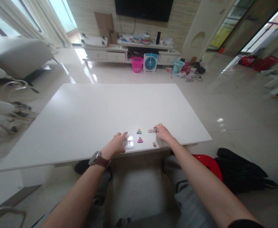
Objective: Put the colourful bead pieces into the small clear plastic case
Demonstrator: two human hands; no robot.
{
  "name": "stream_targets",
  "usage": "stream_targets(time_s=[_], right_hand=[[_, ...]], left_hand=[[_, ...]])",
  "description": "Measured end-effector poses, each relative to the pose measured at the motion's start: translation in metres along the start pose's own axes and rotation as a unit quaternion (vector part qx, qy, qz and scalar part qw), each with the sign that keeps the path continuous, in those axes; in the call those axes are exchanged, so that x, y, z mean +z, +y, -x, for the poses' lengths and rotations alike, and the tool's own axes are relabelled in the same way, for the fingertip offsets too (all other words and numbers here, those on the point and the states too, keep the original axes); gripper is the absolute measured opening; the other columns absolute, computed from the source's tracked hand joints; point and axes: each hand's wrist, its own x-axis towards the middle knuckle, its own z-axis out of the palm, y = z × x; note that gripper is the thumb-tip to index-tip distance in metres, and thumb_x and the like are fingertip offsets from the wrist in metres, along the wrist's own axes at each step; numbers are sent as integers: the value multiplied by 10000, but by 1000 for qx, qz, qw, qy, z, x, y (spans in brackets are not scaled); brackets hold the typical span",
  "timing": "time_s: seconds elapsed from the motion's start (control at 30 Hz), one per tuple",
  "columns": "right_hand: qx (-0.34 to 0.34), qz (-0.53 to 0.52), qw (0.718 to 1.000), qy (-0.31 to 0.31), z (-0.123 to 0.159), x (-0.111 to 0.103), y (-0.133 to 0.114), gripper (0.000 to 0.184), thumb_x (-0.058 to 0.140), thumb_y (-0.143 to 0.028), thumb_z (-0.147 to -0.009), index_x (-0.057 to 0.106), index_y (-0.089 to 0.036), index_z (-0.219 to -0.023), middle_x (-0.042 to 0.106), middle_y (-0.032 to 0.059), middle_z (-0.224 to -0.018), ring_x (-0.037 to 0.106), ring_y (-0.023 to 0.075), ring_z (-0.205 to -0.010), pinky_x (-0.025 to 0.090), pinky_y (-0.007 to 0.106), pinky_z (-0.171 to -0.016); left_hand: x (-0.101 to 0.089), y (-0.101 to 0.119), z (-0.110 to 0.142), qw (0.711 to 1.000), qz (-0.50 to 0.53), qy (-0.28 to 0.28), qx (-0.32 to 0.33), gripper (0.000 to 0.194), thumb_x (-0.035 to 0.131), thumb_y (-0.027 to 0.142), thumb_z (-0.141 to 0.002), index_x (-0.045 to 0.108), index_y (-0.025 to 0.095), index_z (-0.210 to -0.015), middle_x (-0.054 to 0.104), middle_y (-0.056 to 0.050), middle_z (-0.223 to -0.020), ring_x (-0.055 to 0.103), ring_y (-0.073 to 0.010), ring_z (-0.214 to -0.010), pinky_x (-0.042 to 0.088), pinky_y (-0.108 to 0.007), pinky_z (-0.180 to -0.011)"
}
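Note:
My left hand [115,144] spans the left side of a small clear plastic compartment box [129,142], fingers at its far edge and thumb at its near edge. Just right of the box, two little triangular clusters sit one behind the other: a multicoloured cluster [139,131] and a pink-purple cluster with a blue top [140,139]. My right hand [162,131] is closed, its fingertips at the right end of a short row of small round pieces [151,130]. What those fingertips pinch is too small to make out. A tiny yellow and blue figure [154,144] lies nearer the table's front edge.
The white table [101,107] stretches away ahead, its front edge close to both hands. Beyond it stand a pink basket [137,64], a blue and white fan [150,62] and a low TV cabinet [116,56]. A red and black item [207,164] sits beside my right leg.

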Motion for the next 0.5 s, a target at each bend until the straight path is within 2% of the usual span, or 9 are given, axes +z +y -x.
stream_targets(time_s=[0.27,0.5], right_hand=[[13,19,1000,9,-3,-2,-2,312,545,-11,-850,754,-171,-1018,627,83,-1042,597,171,-931,416,229,-832],[19,38,999,14,-5,-6,-5,194,590,-131,-897,752,-182,-992,663,82,-1058,611,174,-953,419,244,-818]], left_hand=[[-3,-3,3,1000,-23,9,10,955,637,75,-672,303,181,-1561,393,-194,-1515,538,-334,-1305,460,-394,-1057],[-16,10,7,1000,-25,12,6,896,584,51,-721,307,173,-1565,348,-206,-1570,527,-348,-1337,429,-416,-1098]])
